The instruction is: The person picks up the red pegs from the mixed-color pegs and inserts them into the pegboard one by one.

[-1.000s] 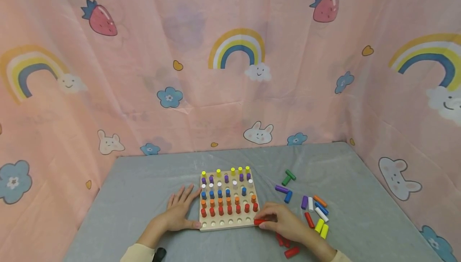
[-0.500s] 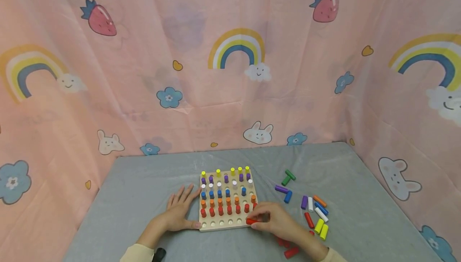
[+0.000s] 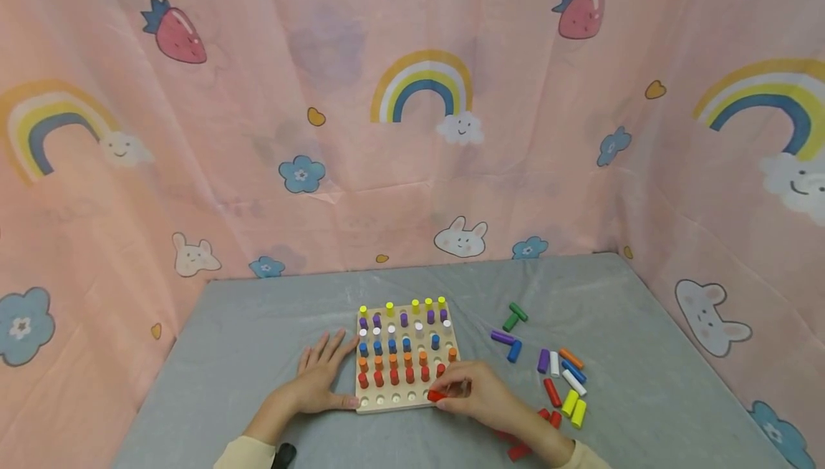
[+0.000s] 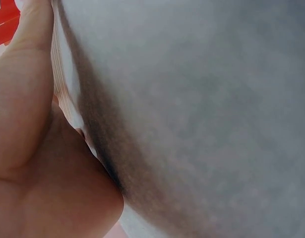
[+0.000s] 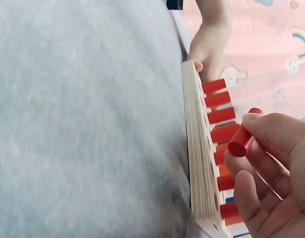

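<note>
A light wooden pegboard (image 3: 389,407) lies on the cloth, with rows of yellow, purple, white, blue, orange and red pegs standing in its holes. Its nearest row shows bare holes. My left hand (image 3: 317,385) rests flat with fingers spread, thumb and fingertips at the board's left edge. Between thumb and fingers my right hand (image 3: 482,392) pinches a red peg (image 5: 245,134), tilted above the board's front right part. In the right wrist view the row of standing red pegs (image 5: 222,116) is just behind it. The left wrist view shows mostly palm and grey cloth.
Loose pegs lie right of the board: green pegs (image 3: 510,322) farthest back, then purple, blue, white and orange ones, and yellow pegs (image 3: 579,414). Several red pegs (image 3: 519,451) lie partly under the right forearm. A pink patterned curtain (image 3: 361,225) borders the grey table (image 3: 258,318).
My right hand has moved left with the red peg, from the board's right front corner to over its nearest row. The left hand has stayed in place.
</note>
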Available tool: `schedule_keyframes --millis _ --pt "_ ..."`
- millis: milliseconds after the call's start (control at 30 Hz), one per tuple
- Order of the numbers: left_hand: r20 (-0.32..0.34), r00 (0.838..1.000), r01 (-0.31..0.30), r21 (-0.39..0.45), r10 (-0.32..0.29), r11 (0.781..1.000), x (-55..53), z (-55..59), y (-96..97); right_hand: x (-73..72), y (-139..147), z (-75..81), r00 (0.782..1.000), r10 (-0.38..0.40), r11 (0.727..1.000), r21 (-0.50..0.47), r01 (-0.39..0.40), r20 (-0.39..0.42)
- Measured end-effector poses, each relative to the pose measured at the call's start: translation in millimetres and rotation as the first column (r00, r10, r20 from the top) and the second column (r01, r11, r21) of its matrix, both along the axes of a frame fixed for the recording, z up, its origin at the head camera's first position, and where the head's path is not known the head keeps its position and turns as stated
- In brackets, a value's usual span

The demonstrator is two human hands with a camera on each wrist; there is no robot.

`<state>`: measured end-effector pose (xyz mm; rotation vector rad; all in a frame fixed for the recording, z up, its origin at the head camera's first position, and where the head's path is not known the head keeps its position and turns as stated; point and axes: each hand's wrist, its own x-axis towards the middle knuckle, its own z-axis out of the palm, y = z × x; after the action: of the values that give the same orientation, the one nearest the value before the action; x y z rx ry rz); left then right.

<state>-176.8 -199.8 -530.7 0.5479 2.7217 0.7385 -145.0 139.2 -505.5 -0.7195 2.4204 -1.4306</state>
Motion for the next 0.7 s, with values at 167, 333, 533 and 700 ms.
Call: schedule_keyframes --millis 167,333,533,700 --pt "0.012 1.0 0.001 -0.009 -0.001 1.0 1.1 5.5 0.6 3.2 -6 2.9 0.999 0.038 0.999 0.01 -0.038 0.025" --pt "-0.006 1.0 0.013 -0.001 -0.013 1.0 1.2 0.1 -1.3 4.1 -14 3.1 0.998 0.052 0.999 0.012 -0.052 0.025" --pt "0.004 1.0 0.001 -0.024 -0.001 1.0 -0.9 -1.5 -0.1 3.4 -26 0.5 0.997 0.078 0.997 -0.021 -0.077 0.03" --pt "0.014 1.0 -0.012 -0.046 0.012 0.999 1.1 8.1 2.8 3.6 -36 1.2 0.996 0.086 0.996 -0.037 -0.085 0.03"
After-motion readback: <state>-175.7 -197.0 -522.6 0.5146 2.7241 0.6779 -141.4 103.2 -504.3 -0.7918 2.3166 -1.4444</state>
